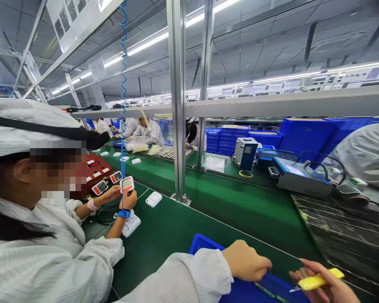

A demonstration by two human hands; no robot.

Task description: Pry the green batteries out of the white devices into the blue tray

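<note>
Left hand (248,261) resting with fingers curled closed on the blue tray (202,244), right hand (325,284) pinching yellow-handled tweezers (318,281), a co-worker (50,235) gripping a small white device (127,184) alongside.

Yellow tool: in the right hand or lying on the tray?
In hand. The right hand pinches the yellow tool just beyond the blue tray, metal tip toward the left hand.

At the bottom of the frame the left hand (248,261), white-sleeved, is curled knuckles-up, while the right hand (326,284) at lower right lies palm-up, fingers pinched closed.
</note>
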